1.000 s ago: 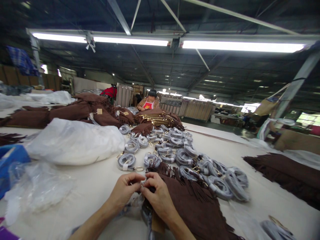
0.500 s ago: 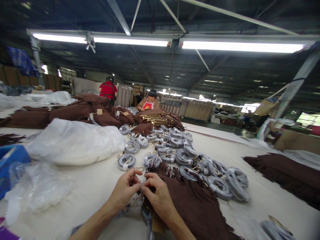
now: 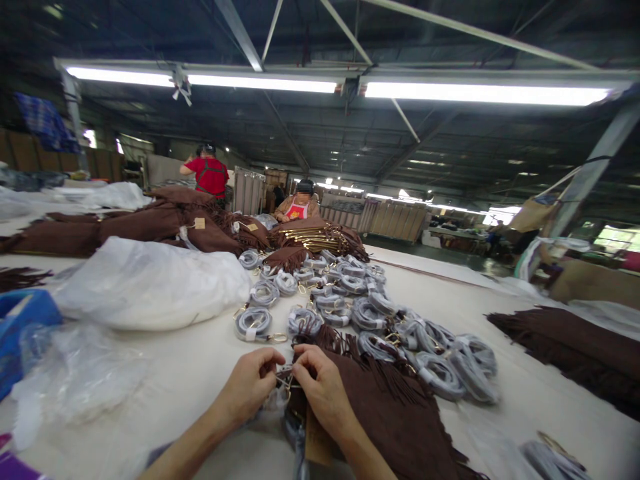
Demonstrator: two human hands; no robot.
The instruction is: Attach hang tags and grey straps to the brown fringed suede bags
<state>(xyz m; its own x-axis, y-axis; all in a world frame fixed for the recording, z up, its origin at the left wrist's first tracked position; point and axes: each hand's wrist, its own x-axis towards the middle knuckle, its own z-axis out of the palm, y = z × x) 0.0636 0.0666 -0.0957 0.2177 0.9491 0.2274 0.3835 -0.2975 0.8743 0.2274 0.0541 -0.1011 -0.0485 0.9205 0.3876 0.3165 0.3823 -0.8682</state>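
My left hand point(image 3: 250, 387) and my right hand point(image 3: 323, 390) meet at the near edge of a brown fringed suede bag point(image 3: 390, 407) lying on the white table point(image 3: 200, 373). Both hands pinch a small gold metal clasp point(image 3: 287, 381) between their fingertips. A tan paper tag point(image 3: 315, 443) hangs under my right wrist. Just beyond the hands lie several coiled grey straps point(image 3: 380, 320) with gold hooks, one coil point(image 3: 253, 323) closest on the left.
A white plastic bag point(image 3: 145, 280) and clear plastic wrap point(image 3: 75, 373) lie at left beside a blue box point(image 3: 20, 320). Brown bags are piled at the back point(image 3: 150, 223) and right point(image 3: 575, 347). A person in red point(image 3: 207, 175) stands and another point(image 3: 299, 203) sits far off.
My hands have drawn slightly apart, baring the gold clasp between them. The person in red at the back has stood up and moved left.
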